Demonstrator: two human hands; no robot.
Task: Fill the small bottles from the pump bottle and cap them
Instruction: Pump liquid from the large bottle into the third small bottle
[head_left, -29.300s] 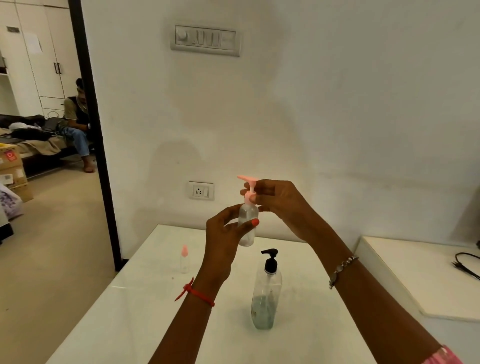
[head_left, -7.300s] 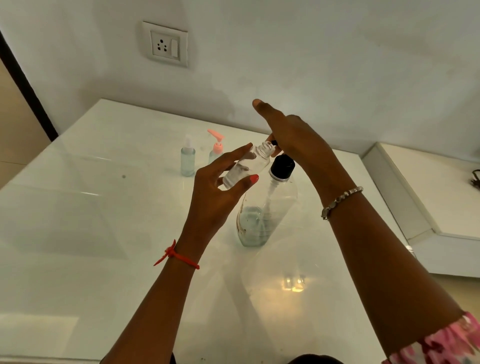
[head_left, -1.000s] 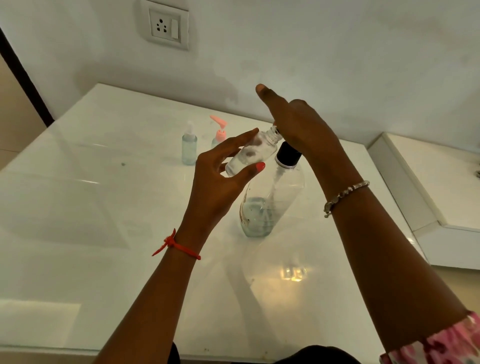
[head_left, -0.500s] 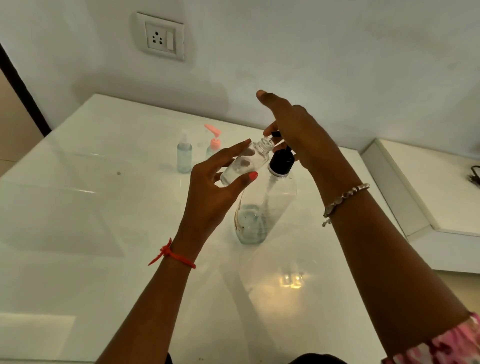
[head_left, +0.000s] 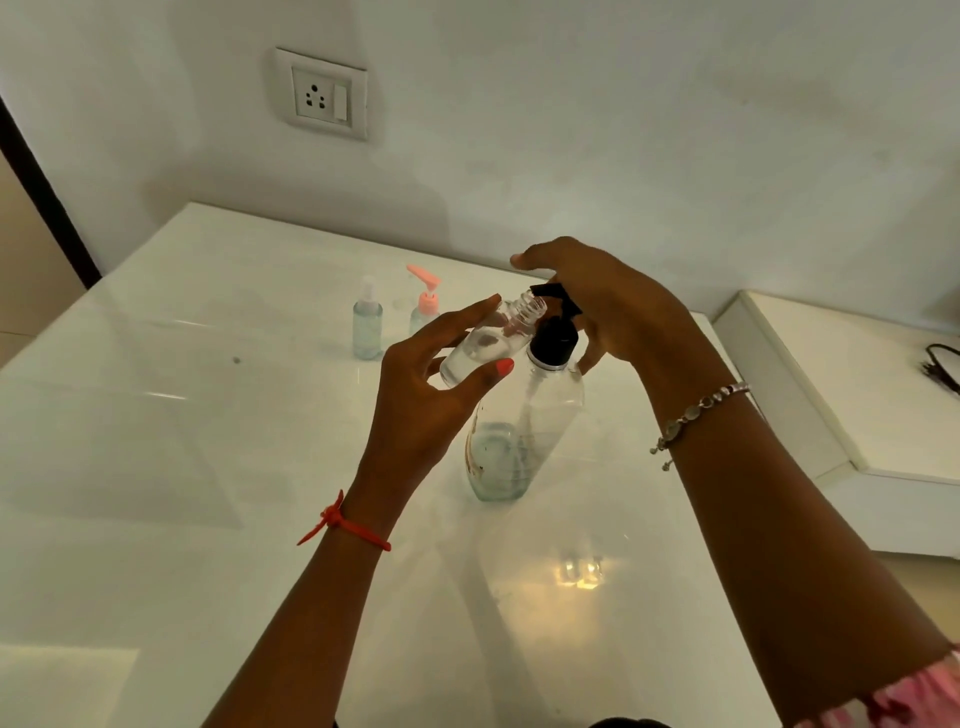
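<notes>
**Open bottle tilted at the pump spout**

The left hand holds a small uncapped bottle tilted, its mouth just beside the black spout of the pump bottle. The right hand lies over that bottle's pump head. Beyond the pump bottle, to its left, stand a spray-topped bottle and a pink-pump bottle.

Mid-table is crowded: pump bottle stands upright w/ R hand over its black head and L hand holding the tilted small bottle at the nozzle; both forearms run back to the near edge, so the gap btwn them narrows toward the bottle. Behind-left, spray bottle and pink-pump bottle stand just beside each other near the L hand, w/ the wall at the far edge. Room to pass: wide bare tabletop on the L side; raised ledge w/ a cable bounds the R.
</notes>
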